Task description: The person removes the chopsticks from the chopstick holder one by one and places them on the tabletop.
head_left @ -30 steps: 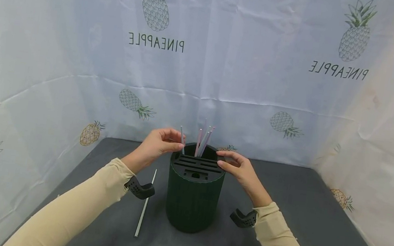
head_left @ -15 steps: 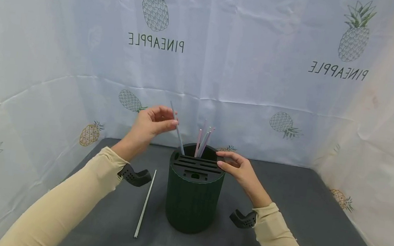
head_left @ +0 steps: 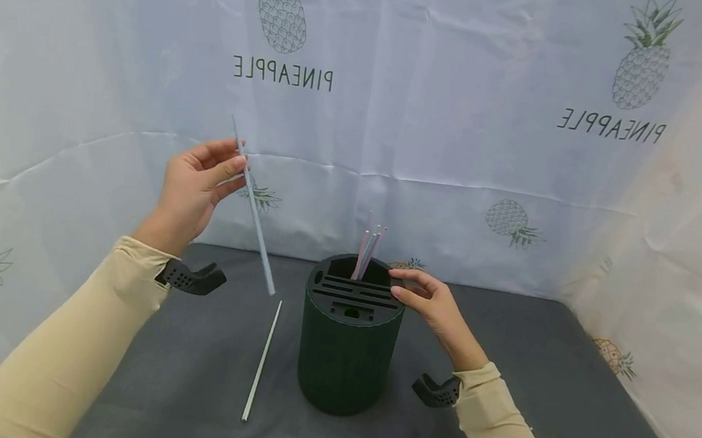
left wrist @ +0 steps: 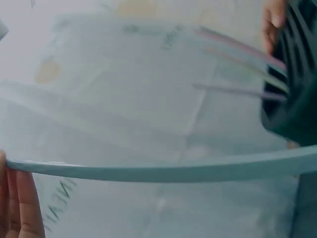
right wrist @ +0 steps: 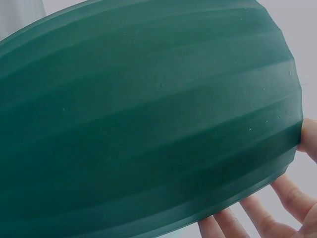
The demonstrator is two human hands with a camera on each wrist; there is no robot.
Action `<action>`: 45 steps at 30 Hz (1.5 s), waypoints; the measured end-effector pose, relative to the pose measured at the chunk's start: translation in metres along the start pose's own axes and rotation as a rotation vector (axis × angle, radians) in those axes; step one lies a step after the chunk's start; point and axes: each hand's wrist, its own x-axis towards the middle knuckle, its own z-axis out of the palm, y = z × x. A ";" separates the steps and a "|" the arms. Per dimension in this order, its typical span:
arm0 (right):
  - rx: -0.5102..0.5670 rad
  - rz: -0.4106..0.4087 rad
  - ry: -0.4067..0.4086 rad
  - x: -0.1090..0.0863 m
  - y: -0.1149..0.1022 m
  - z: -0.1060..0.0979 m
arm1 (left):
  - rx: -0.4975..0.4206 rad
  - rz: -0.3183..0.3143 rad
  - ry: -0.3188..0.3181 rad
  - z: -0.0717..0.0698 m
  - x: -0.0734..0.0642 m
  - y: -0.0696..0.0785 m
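Observation:
In the head view my left hand (head_left: 194, 181) pinches a long grey-blue straw (head_left: 258, 226) between thumb and fingers, up and left of a dark green knife block (head_left: 342, 364). The straw slants, its lower end in the air beside the block. It crosses the left wrist view as a pale blue-green band, with left-hand fingers (left wrist: 24, 206) at its end. Several pink and lilac straws (head_left: 366, 254) stand in the block's rear compartment. My right hand (head_left: 427, 294) holds the block's right rim; in the right wrist view its fingertips go behind the green wall (right wrist: 148, 114).
A pale whitish straw (head_left: 262, 361) lies on the dark grey table (head_left: 187, 374), left of the block. The block's top has long slots and a small recess at the front. A white pineapple-print cloth (head_left: 434, 134) encloses the back and sides.
My left hand has raised the grey-blue straw out of the block and carried it up and left. My right hand stays at the rim.

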 end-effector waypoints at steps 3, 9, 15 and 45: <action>0.005 0.001 0.000 0.000 0.000 0.000 | 0.111 -0.098 0.032 -0.022 -0.004 -0.016; 0.002 0.004 0.002 -0.001 0.000 -0.001 | 0.300 -0.274 0.077 -0.064 -0.020 -0.062; 0.005 0.003 -0.001 0.001 0.001 -0.001 | 0.532 -0.406 0.061 -0.094 -0.039 -0.104; 0.008 0.014 -0.001 0.001 0.001 -0.001 | 0.723 -0.659 0.062 -0.122 -0.080 -0.200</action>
